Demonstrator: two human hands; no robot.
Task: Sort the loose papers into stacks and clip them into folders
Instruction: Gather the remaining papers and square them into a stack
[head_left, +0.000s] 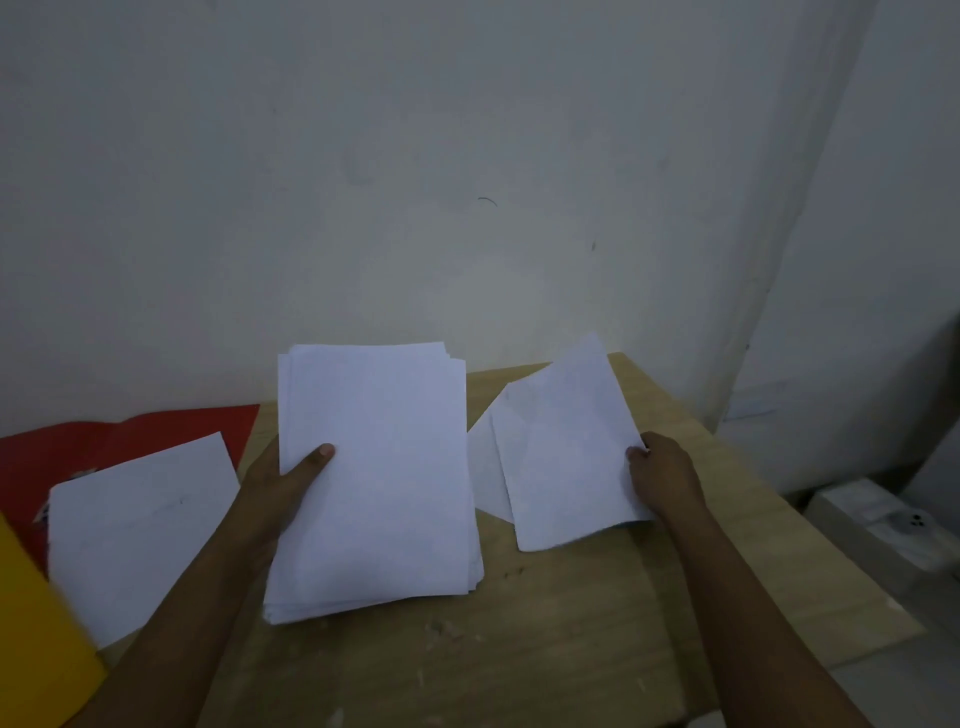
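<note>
White paper stack (379, 478) mid-table, gripped at its left edge by left hand (283, 488), thumb on top | few loose sheets (563, 457) to the right, pinched at right edge by right hand (662, 478) | single sheet (140, 530) lying on open red folder (104, 441) far left | yellow folder (36, 623) at left corner, contents hidden | wooden table (545, 649) beneath

A thick stack of paper (374, 478) sits at the middle of the table (545, 649), with the left hand (283, 483) at its left edge. Left of it, a sheet (140, 530) lies on a folder (104, 436) (another folder (36, 634) is nearer). To the right lie loose sheets (563, 447), the right hand (662, 473) at their right edge.
</note>
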